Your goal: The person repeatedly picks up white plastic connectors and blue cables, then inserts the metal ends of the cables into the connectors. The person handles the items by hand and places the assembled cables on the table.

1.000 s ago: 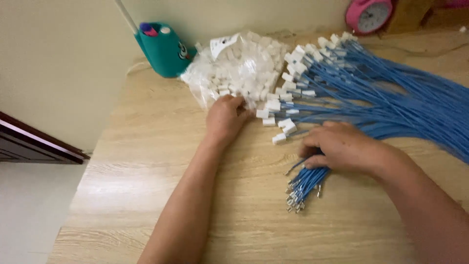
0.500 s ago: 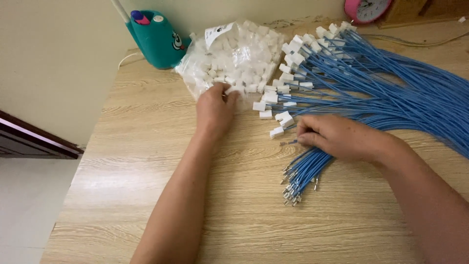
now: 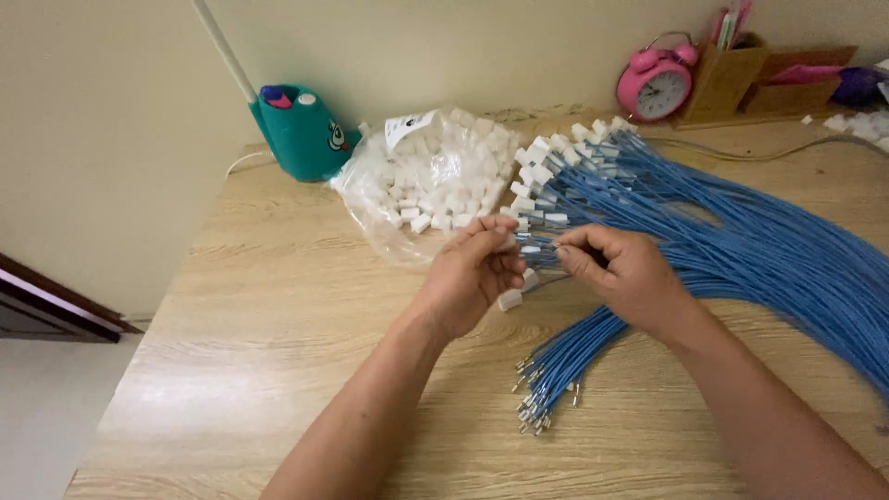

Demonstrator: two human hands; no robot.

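Note:
My left hand point(image 3: 472, 276) is raised above the wooden desk point(image 3: 269, 324), fingers pinched on a small white plastic connector point(image 3: 530, 248). My right hand point(image 3: 622, 271) meets it from the right, pinching the end of a blue wire point(image 3: 556, 252) at that connector. Below my hands lies a bundle of bare-ended blue wires point(image 3: 565, 361) with metal terminals. A loose white connector point(image 3: 510, 299) lies under my left hand. Behind is a clear bag of white connectors point(image 3: 435, 185), and a large fan of blue wires fitted with connectors point(image 3: 741, 231).
A teal desk-lamp base point(image 3: 301, 134) stands at the back left against the wall. A pink alarm clock point(image 3: 656, 85) and a brown desk organiser point(image 3: 741, 79) stand at the back right. The desk's left edge drops to the floor.
My left hand left the connector bag and lifted toward me with a connector. My right hand rose from the bare wire bundle with one wire, and both hands now meet.

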